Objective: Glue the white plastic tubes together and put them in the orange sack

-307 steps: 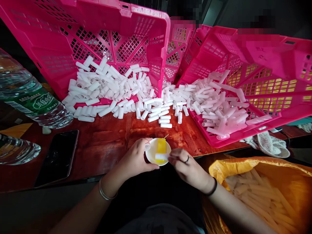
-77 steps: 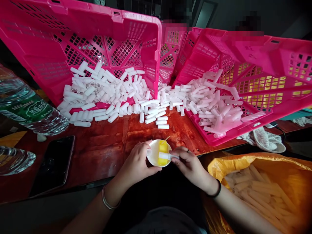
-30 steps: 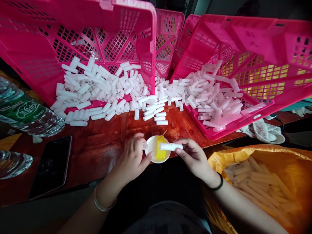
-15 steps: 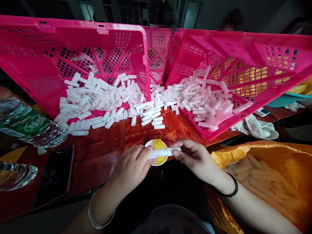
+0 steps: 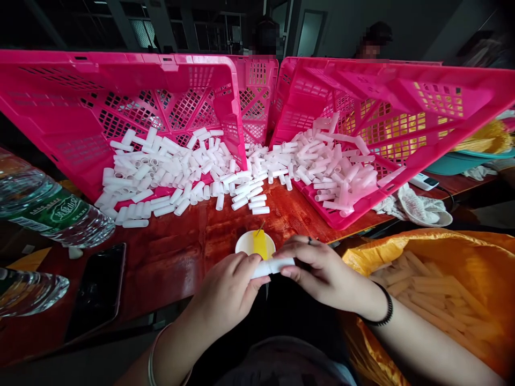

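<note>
In the head view a white plastic tube [image 5: 272, 267] lies level between my hands, with a visible joint partway along it. My left hand [image 5: 231, 281] grips its left end between thumb and fingers. At the right end my right hand [image 5: 317, 268] pinches it with thumb and fingertips. Just beyond the tube stands a small white bowl [image 5: 243, 244] holding a yellow piece [image 5: 260, 244] with a thin stick at its top. Farther back, many short white tubes [image 5: 173, 169] are heaped in and before the pink crates.
Two pink crates [image 5: 235, 96] [image 5: 341, 220] lie tipped toward me on the red table [image 5: 173, 257]. At left are water bottles [image 5: 64, 209] and a phone [image 5: 98, 292]. An orange sack [image 5: 483, 252] of longer tubes is at right, near white cloths [image 5: 420, 206]. People are beyond the crates.
Both hands have moved slightly down toward me with the tube, away from the bowl. The view has tilted up a little. Both hands keep their hold.
</note>
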The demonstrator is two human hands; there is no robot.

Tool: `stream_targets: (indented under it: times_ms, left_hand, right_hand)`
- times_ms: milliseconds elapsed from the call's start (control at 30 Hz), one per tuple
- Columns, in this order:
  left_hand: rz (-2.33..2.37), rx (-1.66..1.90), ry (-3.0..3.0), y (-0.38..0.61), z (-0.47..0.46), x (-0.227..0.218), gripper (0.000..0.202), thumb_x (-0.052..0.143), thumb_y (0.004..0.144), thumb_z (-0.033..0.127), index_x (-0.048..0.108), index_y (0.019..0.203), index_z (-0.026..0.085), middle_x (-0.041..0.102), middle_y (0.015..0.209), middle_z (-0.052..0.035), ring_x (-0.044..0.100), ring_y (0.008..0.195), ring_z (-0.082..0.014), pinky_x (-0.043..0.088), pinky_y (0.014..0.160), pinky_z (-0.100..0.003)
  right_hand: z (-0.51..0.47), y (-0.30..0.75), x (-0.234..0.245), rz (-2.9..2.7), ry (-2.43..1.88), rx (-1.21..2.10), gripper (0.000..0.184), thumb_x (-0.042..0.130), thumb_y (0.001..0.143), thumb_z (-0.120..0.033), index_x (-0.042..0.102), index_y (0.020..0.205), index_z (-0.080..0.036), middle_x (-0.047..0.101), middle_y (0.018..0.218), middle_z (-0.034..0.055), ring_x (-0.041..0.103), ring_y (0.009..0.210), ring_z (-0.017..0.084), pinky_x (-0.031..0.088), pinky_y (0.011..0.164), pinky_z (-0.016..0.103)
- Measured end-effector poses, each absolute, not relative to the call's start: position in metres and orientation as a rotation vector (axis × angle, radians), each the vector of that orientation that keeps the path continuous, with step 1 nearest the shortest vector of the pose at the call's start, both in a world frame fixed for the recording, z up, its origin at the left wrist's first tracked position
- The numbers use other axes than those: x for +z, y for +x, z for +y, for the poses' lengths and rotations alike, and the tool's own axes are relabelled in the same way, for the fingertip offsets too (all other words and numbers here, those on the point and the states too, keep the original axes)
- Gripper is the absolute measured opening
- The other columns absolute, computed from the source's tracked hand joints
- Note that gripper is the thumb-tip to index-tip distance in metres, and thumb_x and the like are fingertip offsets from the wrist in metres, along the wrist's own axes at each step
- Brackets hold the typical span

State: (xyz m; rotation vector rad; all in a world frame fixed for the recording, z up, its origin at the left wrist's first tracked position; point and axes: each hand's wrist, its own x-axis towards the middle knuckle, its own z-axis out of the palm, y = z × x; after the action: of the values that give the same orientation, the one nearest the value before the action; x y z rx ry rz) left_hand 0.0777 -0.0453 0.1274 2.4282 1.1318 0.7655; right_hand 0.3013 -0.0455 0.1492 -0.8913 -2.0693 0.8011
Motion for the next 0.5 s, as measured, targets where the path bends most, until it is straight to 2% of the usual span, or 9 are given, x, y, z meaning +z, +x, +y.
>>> stream_targets:
  times_ms: [100, 167, 233, 300, 367, 433, 500]
  left_hand:
    - [1.132, 0.725, 2.23, 0.089, -0.05, 0.135, 0.019, 0.047, 0.092, 0.034, 0.058, 0.092, 0.019, 0.062, 0.081, -0.0055, 0.057, 0.074, -0.02, 0.045, 0.066, -0.031]
    - [1.048, 0.619, 1.833, 0.097, -0.052, 0.14, 0.025, 0.046, 0.091, 0.041, 0.056, 0.086, 0.018, 0.055, 0.071, -0.0014, 0.05, 0.062, -0.0149, 0.04, 0.057, -0.026]
    - [0.897, 0.415, 1.35, 0.105, -0.055, 0.143, 0.034, 0.041, 0.091, 0.049, 0.053, 0.081, 0.018, 0.04, 0.057, 0.005, 0.031, 0.046, -0.0092, 0.027, 0.043, -0.022]
    - [0.768, 0.304, 1.076, 0.113, -0.061, 0.142, 0.04, 0.038, 0.09, 0.055, 0.052, 0.08, 0.018, 0.03, 0.053, 0.0083, 0.017, 0.042, -0.0072, 0.018, 0.04, -0.021]
    - [0.756, 0.405, 1.204, 0.123, -0.069, 0.138, 0.038, 0.043, 0.09, 0.054, 0.053, 0.082, 0.018, 0.04, 0.057, 0.005, 0.028, 0.044, -0.0081, 0.027, 0.043, -0.022]
    - [0.787, 0.59, 1.593, 0.134, -0.077, 0.133, 0.031, 0.047, 0.091, 0.047, 0.056, 0.086, 0.018, 0.054, 0.071, -0.0022, 0.049, 0.059, -0.0138, 0.042, 0.056, -0.026]
    - [0.767, 0.664, 1.984, 0.142, -0.079, 0.133, 0.024, 0.047, 0.093, 0.04, 0.057, 0.095, 0.018, 0.061, 0.084, -0.0077, 0.059, 0.076, -0.0209, 0.049, 0.069, -0.032]
  right_hand:
    - [-0.044, 0.29, 0.144, -1.958, -1.01, 0.749, 0.022, 0.045, 0.097, -0.025, 0.058, 0.081, -0.019, 0.058, 0.069, 0.0011, 0.056, 0.062, 0.013, 0.047, 0.059, 0.024]
    - [-0.044, 0.285, 0.14, -1.913, -1.005, 0.589, 0.028, 0.041, 0.097, -0.023, 0.051, 0.071, -0.02, 0.051, 0.061, -0.0015, 0.049, 0.053, 0.011, 0.041, 0.052, 0.023]
    - [-0.047, 0.282, 0.138, -1.887, -0.929, 0.406, 0.028, 0.04, 0.096, -0.02, 0.047, 0.069, -0.021, 0.048, 0.058, -0.0023, 0.047, 0.05, 0.012, 0.039, 0.051, 0.024]
    - [-0.054, 0.281, 0.138, -1.884, -0.88, 0.302, 0.027, 0.038, 0.095, -0.017, 0.044, 0.069, -0.022, 0.046, 0.056, -0.0025, 0.047, 0.05, 0.012, 0.038, 0.051, 0.024]
    - [-0.064, 0.281, 0.14, -1.901, -0.953, 0.26, 0.026, 0.038, 0.094, -0.015, 0.043, 0.069, -0.022, 0.047, 0.056, -0.0026, 0.047, 0.049, 0.012, 0.038, 0.051, 0.024]
    - [-0.075, 0.285, 0.142, -1.893, -1.119, 0.203, 0.026, 0.041, 0.094, -0.014, 0.044, 0.069, -0.022, 0.046, 0.056, -0.0031, 0.046, 0.048, 0.011, 0.038, 0.049, 0.023]
    - [-0.088, 0.299, 0.144, -1.865, -1.267, 0.162, 0.028, 0.043, 0.095, -0.016, 0.045, 0.068, -0.022, 0.046, 0.054, -0.0036, 0.046, 0.044, 0.01, 0.038, 0.046, 0.021]
